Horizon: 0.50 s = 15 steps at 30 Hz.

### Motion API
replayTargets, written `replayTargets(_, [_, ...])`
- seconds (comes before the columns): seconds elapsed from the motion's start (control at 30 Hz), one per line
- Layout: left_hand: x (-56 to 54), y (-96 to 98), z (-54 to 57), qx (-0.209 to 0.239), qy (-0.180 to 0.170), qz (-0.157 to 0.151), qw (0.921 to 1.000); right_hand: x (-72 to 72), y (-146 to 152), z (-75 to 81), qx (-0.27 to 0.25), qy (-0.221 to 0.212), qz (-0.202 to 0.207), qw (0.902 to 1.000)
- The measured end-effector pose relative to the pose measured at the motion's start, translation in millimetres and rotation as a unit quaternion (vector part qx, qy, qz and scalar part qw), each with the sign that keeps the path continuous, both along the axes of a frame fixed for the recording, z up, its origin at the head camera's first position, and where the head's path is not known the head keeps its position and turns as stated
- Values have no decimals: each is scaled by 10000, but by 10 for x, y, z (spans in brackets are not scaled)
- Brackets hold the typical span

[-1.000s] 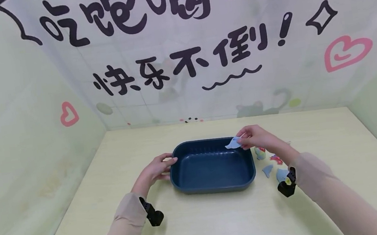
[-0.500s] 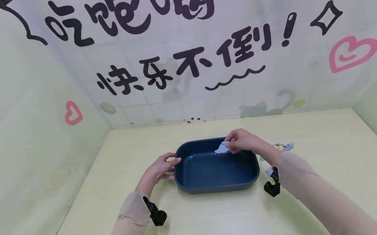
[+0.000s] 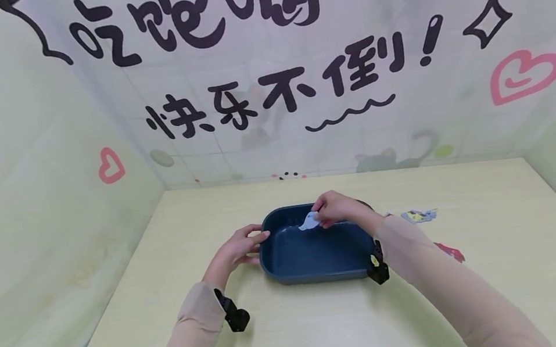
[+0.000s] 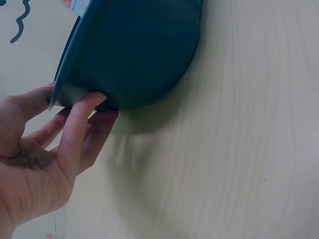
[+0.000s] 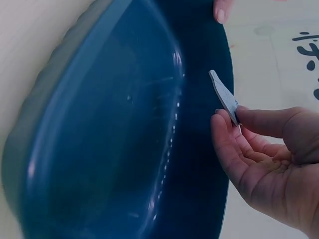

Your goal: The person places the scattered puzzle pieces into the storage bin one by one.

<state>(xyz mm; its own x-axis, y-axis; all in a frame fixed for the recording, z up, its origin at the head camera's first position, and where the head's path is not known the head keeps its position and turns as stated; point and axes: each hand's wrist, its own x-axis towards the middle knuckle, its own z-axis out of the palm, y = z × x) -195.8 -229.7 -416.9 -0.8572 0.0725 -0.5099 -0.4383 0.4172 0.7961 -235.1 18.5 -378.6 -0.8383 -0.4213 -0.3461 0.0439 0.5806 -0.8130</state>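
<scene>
A dark blue rectangular basin (image 3: 300,258) stands on the pale wooden table. My left hand (image 3: 237,248) grips its left end; in the left wrist view the thumb is at the rim and the fingers lie against the outer wall (image 4: 134,55). Over the back part of the basin, my right hand (image 3: 337,206) pinches a thin light-blue flat piece (image 3: 308,221) with a curved, pointed outline. The right wrist view shows that piece (image 5: 223,97) edge-on between thumb and fingertips, inside the rim and above the basin floor.
To the right of the basin lie a blue-and-yellow flat piece (image 3: 419,216) and a red one (image 3: 451,252), partly covered by the right sleeve (image 3: 426,259). A cloth backdrop (image 3: 255,159) with large black characters rises behind the table's far edge.
My right hand has carried the light-blue piece leftward, from the basin's back right corner to above its back middle. The left hand keeps its grip; the whole view has shifted slightly.
</scene>
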Motion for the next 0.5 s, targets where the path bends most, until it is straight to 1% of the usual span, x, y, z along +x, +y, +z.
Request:
replayTargets(0.07, [3,8,3,9,-5,-3,10000,-7,-49,8,-5,-35,26,10000])
replayTargets(0.23, [2,21,1,28,-13,21,10000,-23,-150,1,14,-178,-79,9998])
replayTargets(0.33, [1,17,-3,58,-6,53,10000,-88,-209,-82,-2,-365,-154,9992])
replayTargets(0.37, [3,12,-5,63,8,38,10000,-108,-228,-122,-63,-360,-126,9993])
replayTargets(0.43, [6,4,-4,41,10,33,10000,-293,-263,-388,-224,-504,-24,9985])
replayTargets(0.5, [9,-5,-2,13,-1,40,10000,-556,-308,-783,-377,-547,97,9977])
